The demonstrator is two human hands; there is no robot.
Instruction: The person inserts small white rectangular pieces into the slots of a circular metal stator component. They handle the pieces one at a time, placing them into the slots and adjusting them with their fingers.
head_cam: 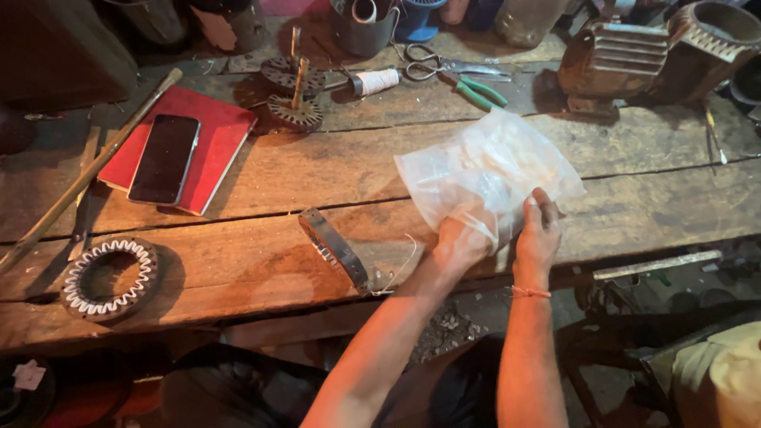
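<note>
A: Hands status?

B: Both on the clear plastic bag (pixel 487 178), at the near edge of the wooden bench (pixel 261 261). Left hand (pixel 462 244) is closed, pinching the bag's lower edge. Right hand (pixel 538 234) grips the bag's near corner, thumb on top, fingers underneath and hidden. Thin orange band on the right wrist.

A: Bag contents?

B: Pale, whitish stuff inside. Can't tell what it is through the plastic.

A: What's around the hands?

B: Just left of the left hand: a flat metal strip (pixel 336 248) lying at an angle, with a loose bit of pale thread at its near end. Further left: a wound stator ring (pixel 109 277) with white insulation in its slots. Beyond that, away from the person: a red notebook (pixel 216 135) with a dark phone (pixel 165 158) on top, and a long rod (pixel 87 178) lying diagonally beside it.

A: Past the bag?

B: Green-handled pliers (pixel 476 91), scissors (pixel 432 63), a spool of white thread (pixel 374 81), two toothed metal discs (pixel 293 111). Far right of the right hand: a ribbed motor housing (pixel 614 59).
</note>
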